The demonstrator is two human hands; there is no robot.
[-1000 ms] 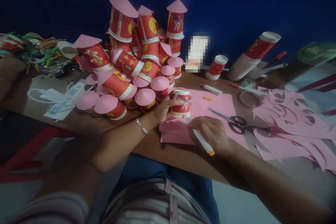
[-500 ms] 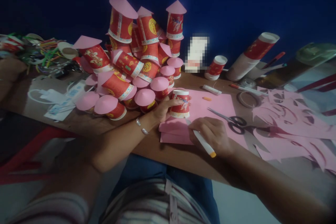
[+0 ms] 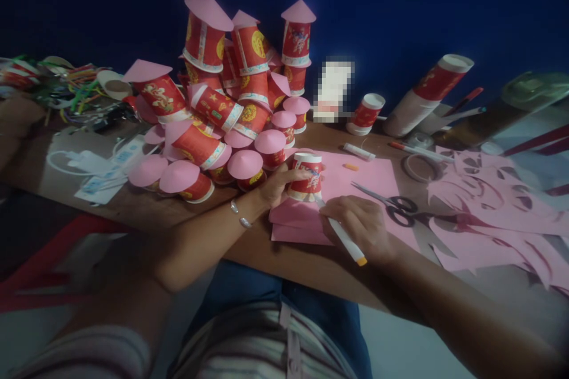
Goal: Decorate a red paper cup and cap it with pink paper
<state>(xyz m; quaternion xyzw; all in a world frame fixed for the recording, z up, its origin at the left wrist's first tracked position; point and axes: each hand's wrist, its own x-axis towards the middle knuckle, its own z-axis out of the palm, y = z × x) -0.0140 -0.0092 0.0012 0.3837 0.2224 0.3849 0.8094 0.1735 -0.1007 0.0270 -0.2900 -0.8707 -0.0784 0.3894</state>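
Observation:
My left hand (image 3: 278, 185) is wrapped round a red paper cup (image 3: 307, 180) with a white rim, which stands on pink paper (image 3: 296, 231). My right hand (image 3: 360, 224) grips a white marker (image 3: 347, 243) with an orange end. The marker's tip meets the paper close beside the cup's base. To the right of the cup lie a small orange cap (image 3: 351, 167) and black-handled scissors (image 3: 402, 207) on the pink sheet.
Red cups with pink cone tops (image 3: 246, 166) are heaped at the left. Beyond them sit a white power strip (image 3: 109, 174) and tangled coloured strips (image 3: 82, 92). Pink scraps (image 3: 493, 189) and a second pair of scissors lie right. A cup stack (image 3: 429, 95) leans behind.
My right hand and the marker have shifted very slightly. The cup has tilted or moved a touch in my left hand.

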